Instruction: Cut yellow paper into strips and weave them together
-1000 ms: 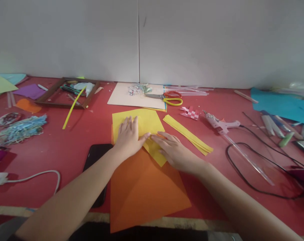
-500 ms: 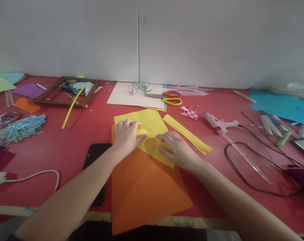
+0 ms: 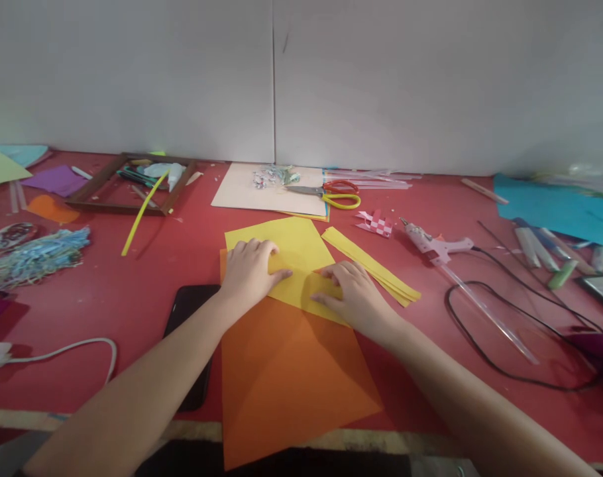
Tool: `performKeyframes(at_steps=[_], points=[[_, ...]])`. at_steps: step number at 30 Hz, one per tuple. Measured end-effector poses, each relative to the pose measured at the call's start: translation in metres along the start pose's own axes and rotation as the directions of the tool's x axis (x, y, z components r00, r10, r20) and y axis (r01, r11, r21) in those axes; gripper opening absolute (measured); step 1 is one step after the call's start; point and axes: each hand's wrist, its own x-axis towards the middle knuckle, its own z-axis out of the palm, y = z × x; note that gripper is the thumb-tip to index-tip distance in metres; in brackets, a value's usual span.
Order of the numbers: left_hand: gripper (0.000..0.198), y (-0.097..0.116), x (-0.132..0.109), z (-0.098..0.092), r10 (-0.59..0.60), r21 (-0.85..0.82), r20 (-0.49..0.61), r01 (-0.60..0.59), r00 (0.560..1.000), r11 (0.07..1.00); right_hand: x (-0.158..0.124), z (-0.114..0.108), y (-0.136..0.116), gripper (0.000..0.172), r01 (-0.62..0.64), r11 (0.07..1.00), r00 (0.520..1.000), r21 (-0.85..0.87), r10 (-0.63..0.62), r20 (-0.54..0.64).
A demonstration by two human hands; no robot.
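Note:
A yellow paper sheet lies askew over the upper part of a larger orange sheet. My left hand rests on the yellow sheet's left side, thumb apart from the bent fingers. On its lower right part lies my right hand, fingers loosely curved and thumb apart. Neither hand visibly grips the paper, and the right one covers its lower right edge. Just beyond the right hand is a bundle of yellow paper strips. A black phone lies beneath my left forearm.
Scissors lie partly on pale paper at the back. A pink glue gun with a looping black cord is on the right. At the left are a brown frame, a yellow strip and a white cable.
My right hand has shifted slightly to the right and its fingers have drawn in. The yellow sheet's lower edge sits a little differently. My left hand has hardly moved.

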Motion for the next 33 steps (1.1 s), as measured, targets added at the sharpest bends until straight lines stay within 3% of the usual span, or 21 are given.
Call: performKeyframes(at_steps=[4,8,10,12,15,19,21,24,29,33], points=[[0.039,0.001,0.000,0.000,-0.020,-0.112,-0.013,0.019,1.000,0.994,0.001,-0.002,-0.002,0.024,-0.015,1.000,1.000,-0.009,0.015,-0.019],[0.041,0.006,0.002,-0.007,-0.090,-0.343,-0.082,0.057,0.992,0.938,0.001,-0.005,-0.001,0.012,-0.008,0.997,0.997,0.080,0.014,-0.074],[0.040,0.008,0.003,-0.011,-0.171,-0.459,-0.090,0.112,0.981,0.882,0.002,-0.007,0.003,0.003,-0.019,0.989,0.987,0.149,0.042,-0.157],[0.034,0.007,0.005,-0.012,-0.216,-0.543,-0.050,0.155,0.975,0.825,0.002,-0.011,0.008,0.006,-0.023,0.986,0.956,0.163,0.069,-0.284],[0.026,0.005,0.006,-0.009,-0.168,-0.662,0.019,0.139,0.986,0.737,0.003,-0.016,0.015,0.008,-0.026,0.998,0.896,0.048,0.045,-0.442],[0.020,0.008,0.004,-0.004,-0.113,-0.702,-0.082,0.024,0.990,0.712,0.001,-0.017,0.016,0.010,-0.018,0.969,0.834,-0.245,-0.120,-0.539],[0.017,0.010,0.001,-0.004,-0.082,-0.687,-0.133,-0.032,0.988,0.726,0.000,-0.016,0.011,0.007,0.003,0.941,0.813,-0.338,-0.199,-0.547],[0.014,0.014,-0.002,-0.005,-0.044,-0.657,-0.165,-0.076,0.985,0.750,-0.002,-0.014,-0.001,0.023,0.107,0.917,0.795,-0.385,-0.311,-0.521],[0.016,0.017,-0.005,-0.005,0.065,-0.656,-0.106,-0.119,0.992,0.745,-0.004,-0.010,-0.011,0.041,0.508,0.836,0.786,-0.207,-0.548,-0.285],[0.017,0.019,-0.007,-0.007,0.121,-0.652,-0.106,-0.161,0.987,0.741,-0.004,-0.006,-0.010,0.026,0.548,0.814,0.777,-0.191,-0.580,-0.245]])
